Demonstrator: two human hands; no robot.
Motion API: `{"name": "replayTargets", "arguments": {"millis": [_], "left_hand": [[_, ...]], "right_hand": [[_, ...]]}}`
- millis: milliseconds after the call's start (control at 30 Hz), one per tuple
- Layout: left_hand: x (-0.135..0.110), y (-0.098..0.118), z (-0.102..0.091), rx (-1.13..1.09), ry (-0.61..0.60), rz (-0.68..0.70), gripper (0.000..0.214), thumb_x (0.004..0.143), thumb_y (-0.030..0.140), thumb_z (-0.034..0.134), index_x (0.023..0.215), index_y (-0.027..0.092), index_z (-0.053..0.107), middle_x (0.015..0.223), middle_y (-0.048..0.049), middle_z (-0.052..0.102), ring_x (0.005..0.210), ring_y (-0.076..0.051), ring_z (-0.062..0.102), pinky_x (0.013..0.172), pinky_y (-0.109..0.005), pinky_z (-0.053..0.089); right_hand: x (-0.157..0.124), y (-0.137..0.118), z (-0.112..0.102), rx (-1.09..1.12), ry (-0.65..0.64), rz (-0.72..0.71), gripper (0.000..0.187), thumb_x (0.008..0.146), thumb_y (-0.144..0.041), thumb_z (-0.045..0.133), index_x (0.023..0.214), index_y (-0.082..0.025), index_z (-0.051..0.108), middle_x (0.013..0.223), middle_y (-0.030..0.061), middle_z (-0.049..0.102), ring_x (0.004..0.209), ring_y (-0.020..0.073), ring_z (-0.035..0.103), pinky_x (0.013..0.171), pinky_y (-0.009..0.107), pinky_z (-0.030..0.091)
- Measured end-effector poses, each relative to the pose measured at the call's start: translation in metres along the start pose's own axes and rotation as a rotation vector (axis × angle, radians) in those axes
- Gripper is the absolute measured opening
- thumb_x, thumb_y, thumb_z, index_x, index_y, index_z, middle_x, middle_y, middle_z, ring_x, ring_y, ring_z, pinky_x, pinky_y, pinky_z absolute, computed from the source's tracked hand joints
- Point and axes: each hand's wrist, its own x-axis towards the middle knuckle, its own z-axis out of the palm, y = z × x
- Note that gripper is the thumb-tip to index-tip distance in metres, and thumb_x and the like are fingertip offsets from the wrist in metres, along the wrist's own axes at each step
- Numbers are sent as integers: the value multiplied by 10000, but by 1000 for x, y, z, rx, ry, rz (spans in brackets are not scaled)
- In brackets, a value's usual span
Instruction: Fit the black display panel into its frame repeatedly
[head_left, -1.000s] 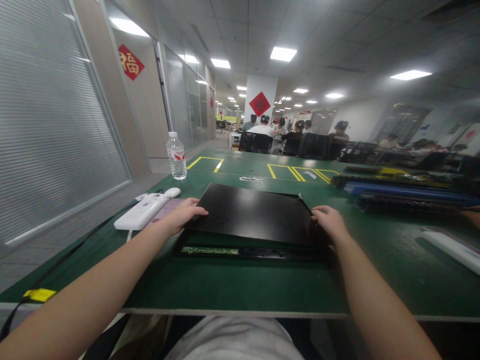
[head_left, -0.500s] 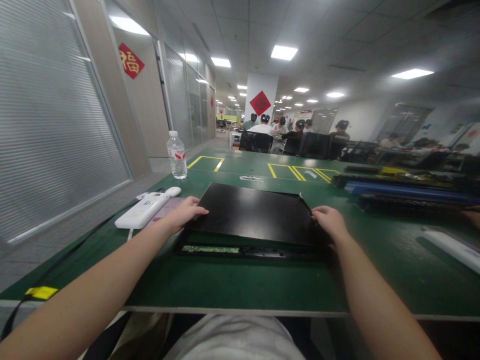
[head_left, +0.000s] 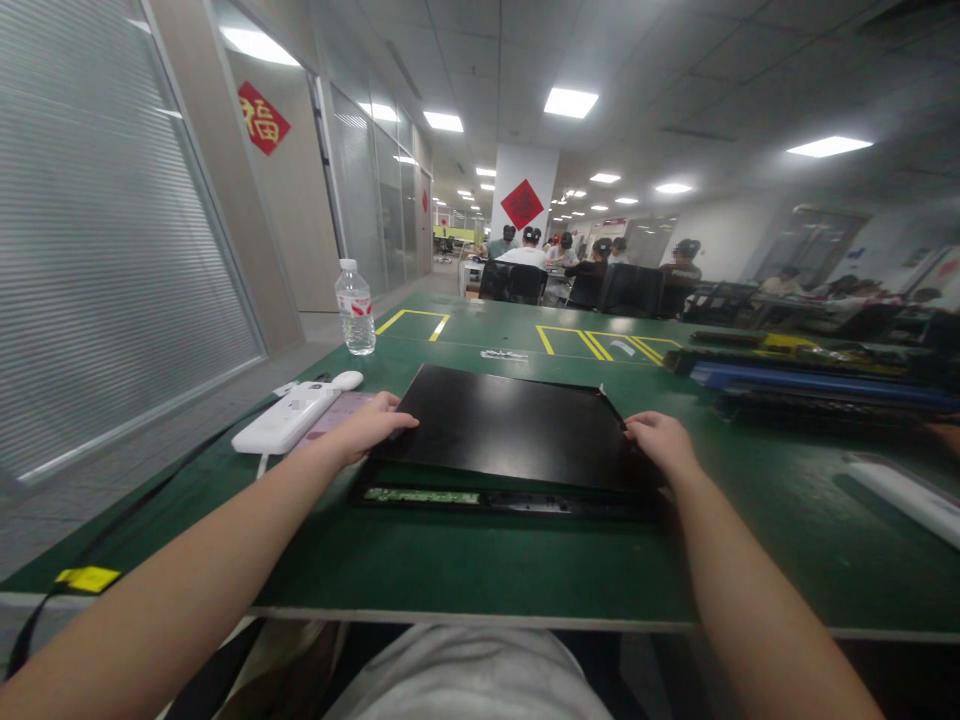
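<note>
A flat black panel [head_left: 510, 425] lies tilted over a black frame [head_left: 525, 500] with a green circuit strip [head_left: 420, 495] along its near edge, on the green table [head_left: 480, 570]. My left hand [head_left: 367, 428] grips the panel's left edge, fingers curled on it. My right hand [head_left: 660, 445] grips the panel's right edge the same way. The panel's near edge sits raised above the frame.
A white power strip [head_left: 285, 422] and a white mouse [head_left: 347, 380] lie left of the panel, a water bottle [head_left: 355, 308] behind them. Black and blue devices [head_left: 810, 385] are stacked at the right. A white object [head_left: 907, 495] lies far right. People sit at desks beyond.
Almost nothing has changed. Both hands stay on the panel's edges; the view has shifted very slightly.
</note>
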Motion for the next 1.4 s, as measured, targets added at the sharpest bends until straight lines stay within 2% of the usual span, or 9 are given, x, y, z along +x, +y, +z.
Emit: {"name": "replayTargets", "arguments": {"millis": [267,533,800,1033,1400], "left_hand": [[4,-3,-5,62,28,19,334,586,299,742,874,228,587,767,2,696,842,-259,715,626,-278,508],[2,1,-2,-51,-9,-7,185,622,236,724,788,224,642,719,-25,719,773,-271,720,584,-299,527],[3,0,-2,-96,-12,-14,279,602,205,746,871,212,670,778,-34,757,819,-281,740,636,-309,560],[1,3,-1,-54,8,-21,265,648,189,719,906,210,662,814,-33,765,884,-271,750,675,-288,570],[-2,5,-1,-63,14,-25,234,707,162,695,932,203,647,781,-24,766,844,-252,762,614,-257,554]], "right_hand": [[-2,-3,-2,31,-19,28,148,734,-243,634,803,-235,765,743,41,764,768,232,697,659,300,486],[-4,-3,-1,0,-16,3,169,727,-237,623,806,-237,773,754,46,759,764,237,684,662,313,458],[-5,-4,0,-86,21,-60,175,728,-239,636,812,-246,790,770,58,753,747,239,664,648,315,435],[-6,-7,-1,-161,-3,-74,230,777,-266,605,888,-239,804,867,72,771,862,254,689,710,314,464],[-6,-6,-2,-228,-20,-72,292,801,-300,571,964,-241,806,925,67,779,885,247,693,700,299,463]]}}
